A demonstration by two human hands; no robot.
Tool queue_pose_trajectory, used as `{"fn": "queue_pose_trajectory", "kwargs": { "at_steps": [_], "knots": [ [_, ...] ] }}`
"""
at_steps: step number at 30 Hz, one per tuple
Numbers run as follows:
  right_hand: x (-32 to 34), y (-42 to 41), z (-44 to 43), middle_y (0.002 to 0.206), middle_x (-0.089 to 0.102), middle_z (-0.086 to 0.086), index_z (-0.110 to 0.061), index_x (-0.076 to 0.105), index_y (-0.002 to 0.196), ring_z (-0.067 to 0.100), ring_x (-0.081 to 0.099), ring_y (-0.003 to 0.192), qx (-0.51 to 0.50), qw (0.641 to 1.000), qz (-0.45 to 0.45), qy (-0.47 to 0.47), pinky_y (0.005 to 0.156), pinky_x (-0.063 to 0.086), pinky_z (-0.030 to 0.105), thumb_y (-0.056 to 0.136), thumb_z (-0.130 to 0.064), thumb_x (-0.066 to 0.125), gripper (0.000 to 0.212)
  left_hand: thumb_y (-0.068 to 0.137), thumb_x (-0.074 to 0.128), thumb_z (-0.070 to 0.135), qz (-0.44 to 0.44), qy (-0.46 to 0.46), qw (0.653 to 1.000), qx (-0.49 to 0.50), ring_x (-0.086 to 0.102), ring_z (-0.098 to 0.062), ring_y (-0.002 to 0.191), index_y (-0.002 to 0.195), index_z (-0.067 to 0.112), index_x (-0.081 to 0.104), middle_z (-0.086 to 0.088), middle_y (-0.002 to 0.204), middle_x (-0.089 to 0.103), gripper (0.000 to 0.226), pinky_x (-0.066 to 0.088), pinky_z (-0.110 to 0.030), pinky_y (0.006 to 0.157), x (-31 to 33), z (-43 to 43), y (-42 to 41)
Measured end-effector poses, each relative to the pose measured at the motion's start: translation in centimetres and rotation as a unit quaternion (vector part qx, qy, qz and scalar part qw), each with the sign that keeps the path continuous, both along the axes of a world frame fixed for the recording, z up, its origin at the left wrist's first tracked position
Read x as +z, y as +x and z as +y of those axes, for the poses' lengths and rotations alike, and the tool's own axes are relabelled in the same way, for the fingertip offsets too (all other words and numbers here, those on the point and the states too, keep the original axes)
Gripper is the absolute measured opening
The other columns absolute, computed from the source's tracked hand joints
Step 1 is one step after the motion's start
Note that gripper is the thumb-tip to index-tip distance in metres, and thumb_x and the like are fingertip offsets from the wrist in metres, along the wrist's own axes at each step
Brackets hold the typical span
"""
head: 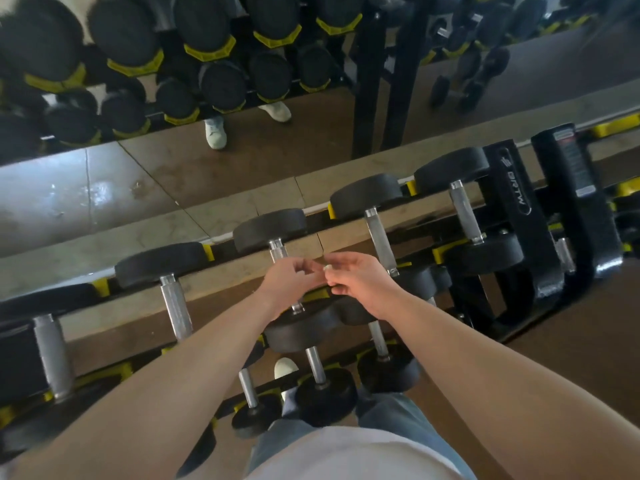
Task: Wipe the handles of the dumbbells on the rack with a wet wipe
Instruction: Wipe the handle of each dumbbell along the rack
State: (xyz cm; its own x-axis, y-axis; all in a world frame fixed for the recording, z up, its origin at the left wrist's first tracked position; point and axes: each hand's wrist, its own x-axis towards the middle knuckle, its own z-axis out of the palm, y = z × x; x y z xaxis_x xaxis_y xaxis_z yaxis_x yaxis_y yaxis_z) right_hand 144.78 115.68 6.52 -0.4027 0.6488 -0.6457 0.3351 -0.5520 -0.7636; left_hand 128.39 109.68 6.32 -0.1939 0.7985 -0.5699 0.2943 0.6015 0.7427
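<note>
Head view: left hand (294,280) and right hand (360,284) pinch a small wet wipe (327,268) together; limp and light, best wrapped round a knurled steel dumbbell handle (381,239), heavy dumbbell left racked

Black round-headed dumbbells (367,194) with silver knurled handles (379,237) lie side by side on the yellow-cradled rack (512,188), climbing toward upper right; a small white wet wipe (327,268) sits mid-frame.

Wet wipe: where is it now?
The wet wipe is mid-frame in the head view, pinched in the right hand, beside the left hand, over a dumbbell handle.
</note>
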Motion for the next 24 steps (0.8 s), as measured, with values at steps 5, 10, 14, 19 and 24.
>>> {"fn": "queue_pose_trajectory", "kwargs": {
  "at_steps": [5, 10, 14, 19, 24],
  "knots": [
    [-0.1, 4.2, 2.3, 0.112, 0.073, 0.011, -0.013, 0.072, 0.117, 0.022, 0.073, 0.102, -0.012, 0.999, 0.020, -0.048, 0.089, 0.062, 0.037, 0.090, -0.006, 0.075, 0.028, 0.092, 0.076, 0.028, -0.011, 0.005, 0.999, 0.045, 0.061, 0.000, 0.087, 0.110, 0.020, 0.073, 0.009, 0.101, 0.069, 0.019, 0.050, -0.020, 0.076, 1.4, 1.7, 4.7],
    [0.1, 8.4, 5.4, 0.106, 0.074, 0.016, -0.006, 0.071, 0.110, 0.025, 0.075, 0.094, -0.039, 0.996, 0.036, -0.076, 0.086, 0.062, 0.039, 0.089, -0.002, 0.075, 0.022, 0.093, 0.076, 0.023, -0.052, -0.011, 0.991, 0.122, 0.064, -0.007, 0.084, 0.105, 0.022, 0.072, 0.003, 0.101, 0.071, 0.013, 0.051, -0.016, 0.062, 1.4, 4.1, 9.4],
    [-0.2, 10.7, 8.1, 0.105, 0.073, 0.011, -0.011, 0.069, 0.110, 0.026, 0.075, 0.093, -0.036, 0.998, 0.018, -0.050, 0.084, 0.063, 0.038, 0.089, -0.005, 0.075, 0.022, 0.094, 0.073, 0.021, -0.026, -0.024, 0.986, 0.161, 0.063, -0.016, 0.095, 0.113, 0.025, 0.070, 0.002, 0.108, 0.069, 0.019, 0.055, -0.033, 0.083, 0.6, 5.6, 12.4],
    [-1.1, 11.4, 11.3, 0.095, 0.071, -0.008, -0.024, 0.068, 0.099, 0.007, 0.069, 0.086, 0.041, 0.984, -0.099, 0.141, 0.072, 0.057, 0.018, 0.093, -0.020, 0.073, 0.009, 0.102, 0.059, 0.010, -0.029, -0.024, 0.970, 0.240, 0.064, -0.013, 0.105, 0.121, 0.028, 0.068, 0.005, 0.112, 0.069, 0.028, 0.057, -0.034, 0.091, -0.4, 6.5, 14.7],
    [-2.2, 8.9, 13.8, 0.112, 0.071, -0.008, -0.018, 0.071, 0.122, 0.002, 0.062, 0.097, 0.133, 0.930, -0.112, 0.324, 0.082, 0.047, 0.014, 0.098, -0.021, 0.066, 0.024, 0.107, 0.050, 0.013, -0.094, -0.055, 0.924, 0.365, 0.064, -0.014, 0.082, 0.114, 0.025, 0.068, -0.003, 0.105, 0.073, 0.022, 0.051, -0.026, 0.069, -0.3, 7.7, 15.2]
  ]
}}
